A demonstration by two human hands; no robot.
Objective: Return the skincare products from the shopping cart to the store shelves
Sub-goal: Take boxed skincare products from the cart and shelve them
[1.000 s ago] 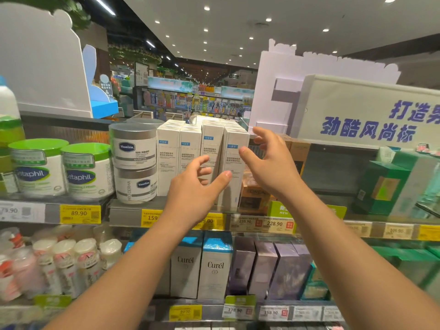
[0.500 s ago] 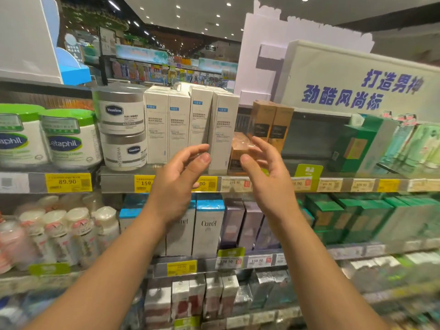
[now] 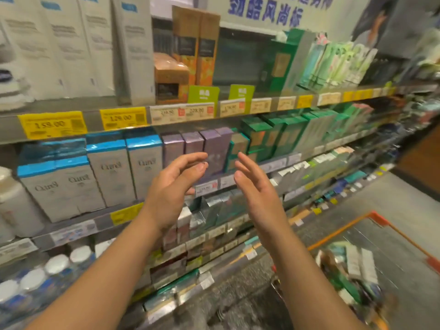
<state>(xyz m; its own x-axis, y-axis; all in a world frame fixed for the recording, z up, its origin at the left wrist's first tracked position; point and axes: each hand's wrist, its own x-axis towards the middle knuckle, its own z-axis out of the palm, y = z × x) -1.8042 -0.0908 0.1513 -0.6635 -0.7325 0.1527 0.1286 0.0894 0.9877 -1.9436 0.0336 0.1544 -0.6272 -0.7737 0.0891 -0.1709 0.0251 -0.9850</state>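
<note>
The shelves (image 3: 133,113) fill everything ahead of my hands, rows of boxes behind yellow price tags (image 3: 52,124). Down to the right of my right hand sits the cart (image 3: 378,217) with its orange rim, and the products (image 3: 352,265) lie piled inside it, blurred. Just beyond my left hand stand the Curel boxes (image 3: 107,170); purple boxes (image 3: 192,144) show past my fingertips. My left hand (image 3: 173,184) and right hand (image 3: 256,186) hang near each other in front of the shelves, palms facing, fingers loose and spread, both holding nothing.
</note>
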